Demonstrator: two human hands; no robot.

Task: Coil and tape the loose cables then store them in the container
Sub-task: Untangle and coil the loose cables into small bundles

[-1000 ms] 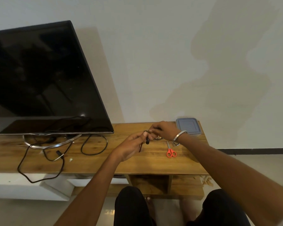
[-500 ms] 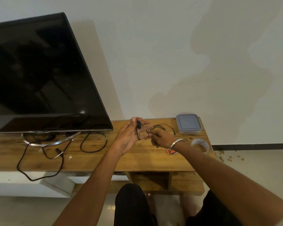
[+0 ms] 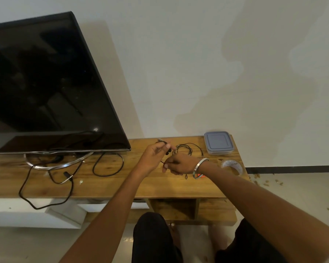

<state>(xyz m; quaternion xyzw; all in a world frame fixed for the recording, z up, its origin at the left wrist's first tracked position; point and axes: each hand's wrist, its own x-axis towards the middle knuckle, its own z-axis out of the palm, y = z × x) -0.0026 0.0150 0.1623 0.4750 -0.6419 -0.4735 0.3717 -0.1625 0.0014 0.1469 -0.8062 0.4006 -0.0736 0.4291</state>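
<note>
So it's a low wooden table (image 3: 106, 186) pushed against a plain pale wall with some blotchy patches, tiled floor underneath with crumbs or bits scattered off to the right. Big dark TV (image 3: 46, 82) on a curved metal stand takes up the left half, with a thick black cable (image 3: 46, 194) looping off the front edge. No brand or writing I can make out anywhere, the tape roll (image 3: 232, 165) has some print on it but way too small to read. Grey lidded container (image 3: 218, 142) sits at the back right corner, lid on. Person's sitting in front, both hands over the table. Left hand (image 3: 152, 160) has its grip curled around one end of a thin black cable (image 3: 188, 149), right hand (image 3: 180, 165) pinches the same cable just beside it, loops trailing behind toward the container.
</note>
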